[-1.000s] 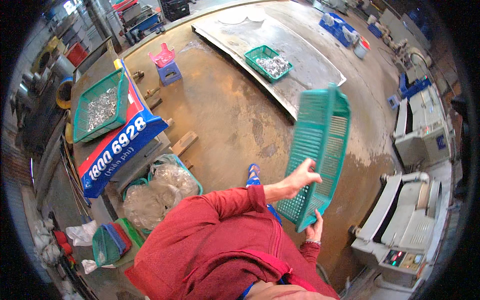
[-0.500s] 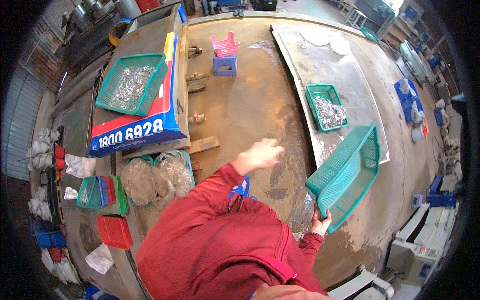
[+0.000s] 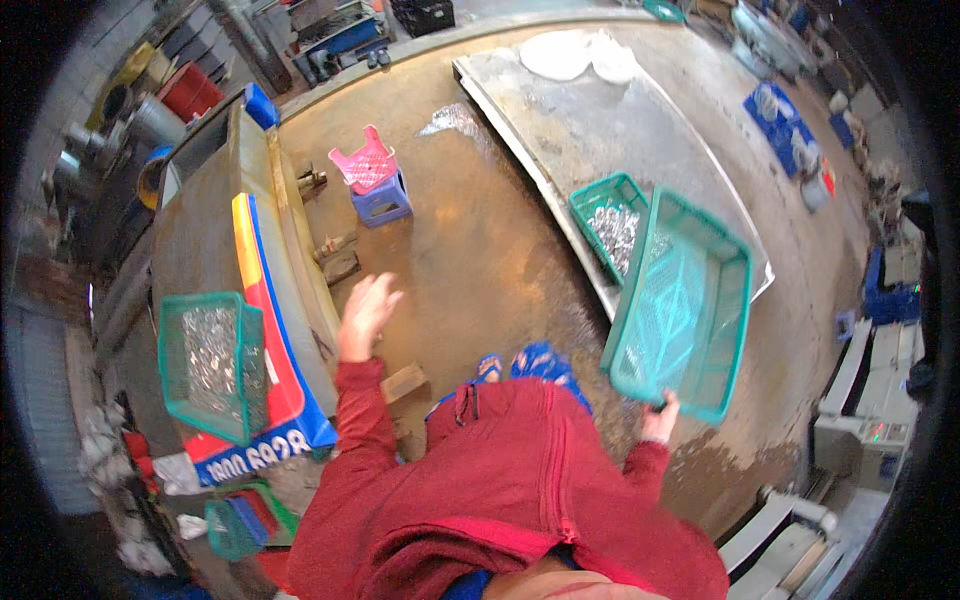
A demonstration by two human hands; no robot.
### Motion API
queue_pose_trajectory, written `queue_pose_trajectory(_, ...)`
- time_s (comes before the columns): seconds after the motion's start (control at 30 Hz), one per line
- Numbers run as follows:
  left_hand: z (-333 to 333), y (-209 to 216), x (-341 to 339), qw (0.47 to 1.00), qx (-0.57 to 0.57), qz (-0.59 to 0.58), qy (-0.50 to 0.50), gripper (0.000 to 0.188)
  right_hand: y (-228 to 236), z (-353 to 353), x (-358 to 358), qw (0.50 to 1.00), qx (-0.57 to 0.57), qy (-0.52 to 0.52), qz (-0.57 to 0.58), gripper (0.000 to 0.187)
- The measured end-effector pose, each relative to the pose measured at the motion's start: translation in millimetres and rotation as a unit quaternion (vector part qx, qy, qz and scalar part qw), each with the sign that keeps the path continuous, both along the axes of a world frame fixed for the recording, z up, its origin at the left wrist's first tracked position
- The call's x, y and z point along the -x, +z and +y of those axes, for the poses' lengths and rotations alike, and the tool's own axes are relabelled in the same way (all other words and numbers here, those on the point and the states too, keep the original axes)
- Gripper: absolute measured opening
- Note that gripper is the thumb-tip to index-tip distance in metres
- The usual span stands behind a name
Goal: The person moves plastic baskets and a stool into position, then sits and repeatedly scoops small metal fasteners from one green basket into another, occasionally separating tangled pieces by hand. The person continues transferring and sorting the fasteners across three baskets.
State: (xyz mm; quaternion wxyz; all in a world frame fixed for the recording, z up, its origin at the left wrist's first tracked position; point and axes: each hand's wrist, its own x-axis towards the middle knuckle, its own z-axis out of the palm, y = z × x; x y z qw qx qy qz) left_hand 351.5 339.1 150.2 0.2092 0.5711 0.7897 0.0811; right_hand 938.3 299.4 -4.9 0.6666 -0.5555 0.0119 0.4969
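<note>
Large green basket (image 3: 668, 305): hub of the dial, twelve at the top of the view; held right of the body, tilted, open side toward the wearer, no load visible within.
Basket handling: probably light and fairly stiff, its thin lattice walls likely to flex under a pinch; whether the surface is wet and slippery cannot be told.
Basket hold: the rim appears the firmest grip; a single-edge hold would let the far end sag, opposite rims should keep it level.
Right hand (image 3: 660, 418): six o'clock; fingers closed on the near rim.
Small green basket (image 3: 605, 195): between ten and eleven o'clock, partly hidden behind the large one, on a pale slab (image 3: 600, 120); contact between baskets unclear.
Metal pieces (image 3: 616, 232): heaped in the small basket.
Left hand (image 3: 367, 315): nine o'clock; fingers loosely extended, holding nothing.
Stacked stools (image 3: 383, 207): ten o'clock, pink above blue.
Counter basket (image 3: 254, 350): nine o'clock, farthest out, loaded with metal pieces, on the counter (image 3: 195, 255).
</note>
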Motion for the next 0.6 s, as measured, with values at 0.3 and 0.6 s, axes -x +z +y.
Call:
queue_pose_trajectory(0.3, 221, -33, -108, 0.893, 0.084, -0.321, -0.303, 0.046, 23, 322, 104, 0.994, 0.019, 0.047, 0.099, 0.029)
queue_pose_trajectory(0.6, 535, -79, -106, 0.77, -0.013, -0.608, 0.195, 0.07, -8, 613, 340, 0.994, -0.021, 0.037, 0.102, 0.028)
